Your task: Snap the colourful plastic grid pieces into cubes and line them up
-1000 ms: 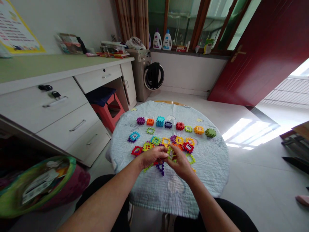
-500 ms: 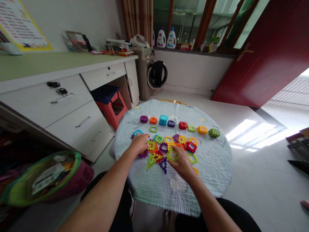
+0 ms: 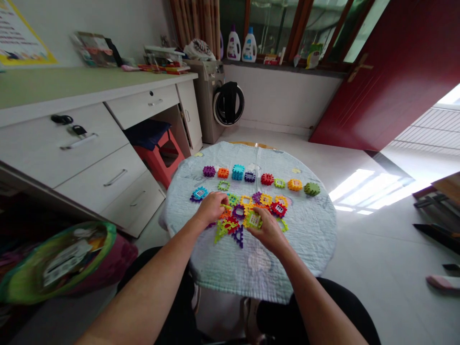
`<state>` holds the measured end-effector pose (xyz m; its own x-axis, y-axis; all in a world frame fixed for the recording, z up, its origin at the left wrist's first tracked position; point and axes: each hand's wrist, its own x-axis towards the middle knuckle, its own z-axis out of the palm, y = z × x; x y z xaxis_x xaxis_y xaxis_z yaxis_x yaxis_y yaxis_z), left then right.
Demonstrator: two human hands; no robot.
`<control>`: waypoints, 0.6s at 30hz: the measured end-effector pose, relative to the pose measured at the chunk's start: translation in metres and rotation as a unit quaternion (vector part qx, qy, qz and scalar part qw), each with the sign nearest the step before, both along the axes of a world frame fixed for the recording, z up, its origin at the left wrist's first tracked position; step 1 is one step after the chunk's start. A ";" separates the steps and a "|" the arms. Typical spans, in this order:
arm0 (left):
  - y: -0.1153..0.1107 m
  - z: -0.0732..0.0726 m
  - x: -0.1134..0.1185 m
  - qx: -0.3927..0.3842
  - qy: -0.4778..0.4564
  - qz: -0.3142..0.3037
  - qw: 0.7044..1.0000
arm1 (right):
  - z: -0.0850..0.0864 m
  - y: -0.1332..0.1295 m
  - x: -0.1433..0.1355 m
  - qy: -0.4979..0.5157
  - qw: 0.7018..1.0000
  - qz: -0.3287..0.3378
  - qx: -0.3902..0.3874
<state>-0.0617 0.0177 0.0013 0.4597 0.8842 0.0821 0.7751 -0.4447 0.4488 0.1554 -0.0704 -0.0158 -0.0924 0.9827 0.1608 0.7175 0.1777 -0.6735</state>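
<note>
Over the left side of a loose pile of toothed plastic building blocks, my left hand (image 3: pixel 212 208) is closed, its fingers largely hiding a yellow-green block (image 3: pixel 224 206). My right hand (image 3: pixel 269 230) grips a light green window block (image 3: pixel 254 220) between thumb and fingers at the pile's front. Between the hands lie a purple square frame (image 3: pixel 238 211) and a red piece (image 3: pixel 230 224). Green and purple triangle pieces (image 3: pixel 237 236) stick out toward me. A blue window block (image 3: pixel 199 193) rests left of my left hand, and a red window block (image 3: pixel 278 209) lies beyond my right hand.
Stacks of blocks sorted by colour, such as a turquoise stack (image 3: pixel 237 172) and a dark green stack (image 3: pixel 312 189), form a row at the back. A cloth (image 3: pixel 258 278) covers the round table. A red stool (image 3: pixel 161 153) and a fabric basket (image 3: pixel 115 254) stand to the left.
The yellow-green block has come up off the orange piece into my left hand, whose fingers have closed. My right hand keeps hold of the light green window block. The view has shifted slightly.
</note>
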 end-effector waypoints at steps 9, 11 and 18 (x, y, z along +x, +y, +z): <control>-0.062 -0.018 0.055 -0.014 0.060 -0.131 0.989 | -0.003 0.010 0.031 0.035 0.999 -0.010 -0.009; -0.066 -0.020 0.054 -0.042 0.084 -0.160 0.983 | -0.001 0.007 0.031 0.020 1.000 0.003 -0.023; -0.052 -0.009 0.031 -0.093 0.067 -0.203 0.972 | 0.009 -0.008 0.014 -0.082 0.990 0.093 -0.065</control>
<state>-0.0311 -0.0343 -0.0079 0.7690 0.6220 -0.1475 0.6106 -0.6464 0.4576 0.1697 -0.0786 -0.0070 -0.2887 0.9574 0.0011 0.7824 0.2366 -0.5761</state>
